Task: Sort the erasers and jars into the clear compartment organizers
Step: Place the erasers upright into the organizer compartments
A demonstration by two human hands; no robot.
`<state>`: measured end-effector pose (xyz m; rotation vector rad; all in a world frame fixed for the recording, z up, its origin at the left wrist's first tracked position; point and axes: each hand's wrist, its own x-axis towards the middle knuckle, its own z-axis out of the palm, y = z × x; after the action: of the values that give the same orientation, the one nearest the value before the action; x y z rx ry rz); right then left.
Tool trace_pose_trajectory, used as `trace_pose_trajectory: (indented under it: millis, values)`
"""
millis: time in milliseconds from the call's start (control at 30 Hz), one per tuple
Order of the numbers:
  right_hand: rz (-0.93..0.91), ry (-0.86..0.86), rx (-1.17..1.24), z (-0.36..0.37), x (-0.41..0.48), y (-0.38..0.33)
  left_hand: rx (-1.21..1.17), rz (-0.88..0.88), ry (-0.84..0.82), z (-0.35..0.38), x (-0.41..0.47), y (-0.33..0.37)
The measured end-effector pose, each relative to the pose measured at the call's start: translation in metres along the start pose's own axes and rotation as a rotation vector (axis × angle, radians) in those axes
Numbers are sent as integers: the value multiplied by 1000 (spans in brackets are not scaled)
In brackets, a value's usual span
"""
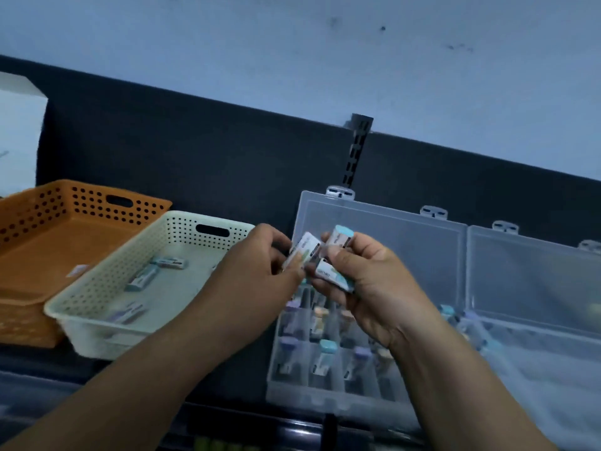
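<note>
My left hand [260,262] pinches one sleeved eraser [304,250] above the clear compartment organizer [325,395]. My right hand [367,281] grips two more erasers: a teal-ended one [340,237] on top and another [335,276] below it. Both hands meet over the organizer's far-left corner. Several erasers stand upright in its compartments, among them a teal-topped one [327,353]. Loose erasers [143,278] lie in the cream basket [97,294]. A second clear organizer [553,369] sits at the right, its contents blurred.
An orange perforated basket [29,255] stands left of the cream one, with a small pale item inside. Both organizer lids [406,242] stand open against the dark back panel. A white box [19,131] sits at the far left. The shelf's front edge runs below my arms.
</note>
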<state>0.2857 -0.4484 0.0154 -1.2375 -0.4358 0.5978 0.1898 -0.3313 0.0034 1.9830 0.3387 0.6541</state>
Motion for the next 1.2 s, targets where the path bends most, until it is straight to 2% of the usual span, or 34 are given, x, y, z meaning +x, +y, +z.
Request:
trace_pose_trajectory:
  millis: [167, 367, 500, 733, 867, 1200]
  values:
    - [20, 71, -108, -90, -34, -22, -55, 28, -40, 65, -1, 35]
    - [105, 59, 108, -171, -60, -35, -100, 16, -32, 132, -7, 54]
    - [129, 20, 105, -211, -68, -40, -67, 3, -6, 167, -13, 66]
    - [67, 118, -301, -252, -74, -40, -12, -3, -25, 196, -12, 78]
    - [35, 126, -436, -264, -72, -41, 62, 7, -57, 203, -10, 78]
    - [-102, -103, -1060, -268, -64, -44, 494, -28, -308, 211, -13, 64]
